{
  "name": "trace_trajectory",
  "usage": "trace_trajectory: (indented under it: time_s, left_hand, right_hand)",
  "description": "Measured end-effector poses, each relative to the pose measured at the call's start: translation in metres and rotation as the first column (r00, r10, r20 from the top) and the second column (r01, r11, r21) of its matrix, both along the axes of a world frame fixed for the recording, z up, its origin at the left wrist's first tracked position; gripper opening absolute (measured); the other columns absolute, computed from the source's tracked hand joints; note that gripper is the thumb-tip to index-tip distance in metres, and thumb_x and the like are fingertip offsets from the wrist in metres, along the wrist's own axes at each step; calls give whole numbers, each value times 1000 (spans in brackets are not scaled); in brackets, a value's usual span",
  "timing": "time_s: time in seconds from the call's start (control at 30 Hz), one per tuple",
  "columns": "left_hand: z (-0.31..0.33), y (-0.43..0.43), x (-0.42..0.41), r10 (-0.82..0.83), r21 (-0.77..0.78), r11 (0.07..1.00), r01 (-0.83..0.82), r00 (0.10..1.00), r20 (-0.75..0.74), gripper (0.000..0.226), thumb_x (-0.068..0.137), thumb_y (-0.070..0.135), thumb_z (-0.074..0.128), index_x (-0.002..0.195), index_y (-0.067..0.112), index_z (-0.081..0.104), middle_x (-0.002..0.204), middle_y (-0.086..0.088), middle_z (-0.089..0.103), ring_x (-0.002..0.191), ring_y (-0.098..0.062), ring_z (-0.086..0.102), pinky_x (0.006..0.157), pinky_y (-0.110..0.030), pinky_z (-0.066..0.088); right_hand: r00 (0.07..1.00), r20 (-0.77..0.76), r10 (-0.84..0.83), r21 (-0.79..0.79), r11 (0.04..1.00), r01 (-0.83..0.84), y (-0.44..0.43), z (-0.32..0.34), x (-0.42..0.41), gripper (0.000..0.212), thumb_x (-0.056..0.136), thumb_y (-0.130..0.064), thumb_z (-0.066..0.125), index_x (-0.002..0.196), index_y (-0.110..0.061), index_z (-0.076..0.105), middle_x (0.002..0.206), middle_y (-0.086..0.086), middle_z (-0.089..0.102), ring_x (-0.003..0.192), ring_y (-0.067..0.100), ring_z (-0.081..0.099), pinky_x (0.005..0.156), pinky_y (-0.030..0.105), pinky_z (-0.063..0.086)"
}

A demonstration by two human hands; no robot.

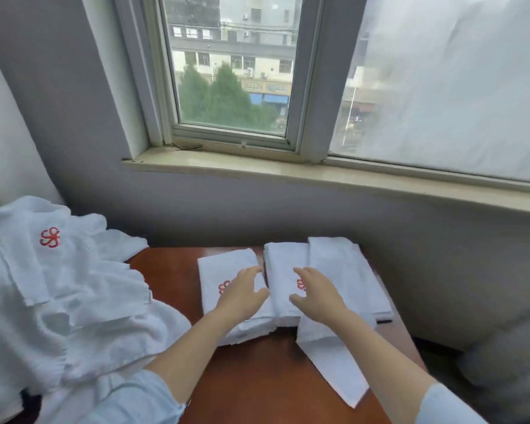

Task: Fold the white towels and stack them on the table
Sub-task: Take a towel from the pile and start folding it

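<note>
Tabletop (257, 377) held two folded stacks side by side. Your left hand (242, 296) was over the left folded towel (224, 267), fingers loosely spread and gripping nothing. Your right hand (314, 293) was over the right folded towel (283, 261), fingers spread too. Whether either pressed down, I couldn't tell. A heap of unfolded towels (58, 286) lay at your left.

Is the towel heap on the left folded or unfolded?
Unfolded: the towel heap lies crumpled in rumpled layers, unlike the flat folded towel beside it.
</note>
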State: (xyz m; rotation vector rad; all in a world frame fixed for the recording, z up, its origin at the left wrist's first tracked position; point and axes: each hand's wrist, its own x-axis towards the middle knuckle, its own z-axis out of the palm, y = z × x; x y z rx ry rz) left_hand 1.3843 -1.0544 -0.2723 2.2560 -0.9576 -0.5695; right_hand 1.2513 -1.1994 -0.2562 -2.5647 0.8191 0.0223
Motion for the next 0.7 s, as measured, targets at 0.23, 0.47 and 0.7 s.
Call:
trace_trajectory:
  time_s: [0.23, 0.47, 0.7]
  left_hand:
    - [-20, -86, -42, -38, 4, 999, 40, 986, -161, 57, 94, 36, 55, 147, 31, 35, 150, 7, 43, 133, -13, 45, 105, -33, 40]
    - [-44, -150, -43, -14, 55, 998, 31, 958, -285, 61, 96, 33, 55, 151, 26, 29, 154, -1, 38, 137, -18, 43, 106, -33, 41]
    - [-67, -194, -29, 98, 77, 994, -78, 952, -292, 63, 95, 33, 55, 151, 26, 27, 151, 4, 41, 128, -19, 50, 101, -39, 48]
  right_hand:
    - [975, 17, -221, 181, 960, 214, -77, -25, -63, 71, 93, -37, 60, 154, -25, 26, 159, -3, 30, 144, 17, 31, 113, 35, 31]
    - [964, -15, -266, 305, 917, 258, -134, -55, -72, 74, 94, -35, 59, 156, -25, 19, 161, -3, 24, 145, 18, 27, 111, 33, 33]
    - [919, -47, -392, 499, 787, 361, -176, -93, -56, 80, 91, -34, 62, 156, -24, 17, 160, -1, 25, 144, 20, 30, 110, 36, 35]
